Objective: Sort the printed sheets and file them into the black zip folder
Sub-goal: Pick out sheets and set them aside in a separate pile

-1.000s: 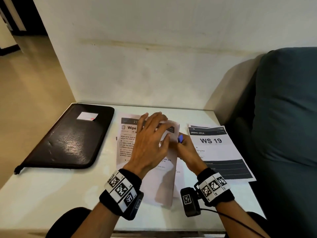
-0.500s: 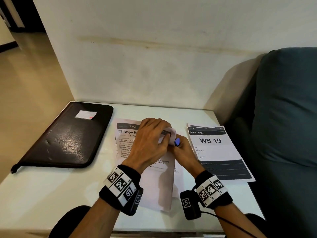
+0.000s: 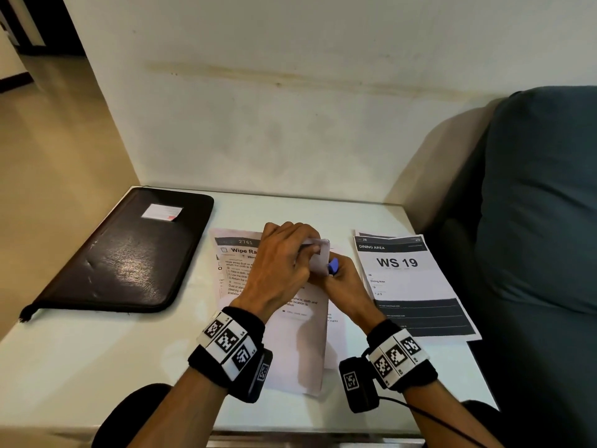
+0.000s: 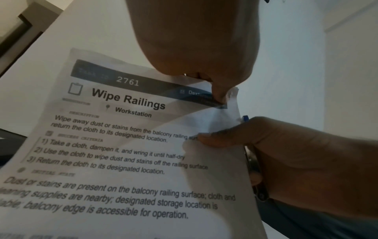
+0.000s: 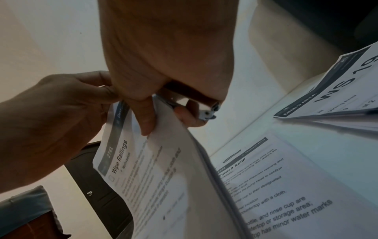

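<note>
Both hands meet over the middle of the white table (image 3: 97,367). Going left to right: the black zip folder (image 3: 122,257) lies flat and closed at the table's far left corner, its long side running along the left edge, a small white label on its cover; whatever is inside cannot be seen. A strip of bare tabletop separates it from the "Wipe Railings" sheet (image 4: 126,145). The left hand (image 3: 277,270) has its fingers curled over that sheet's top right corner, thumb and fingertip pinching the paper there, so the corner is lifted off the pile. The right hand (image 3: 342,282) pinches the same sheet's right edge just below, and also holds a metal staple remover with a blue handle (image 3: 333,266) tucked in its fingers. Under the lifted sheet, the right wrist view shows another printed page (image 5: 266,186) lying flat on the table. Further right, apart from the hands, the "WS 19" stack (image 3: 407,279) lies near the table's right edge, its near corner reaching that edge beside the dark sofa (image 3: 533,221). Bare tabletop lies in front of the folder, toward the person.
</note>
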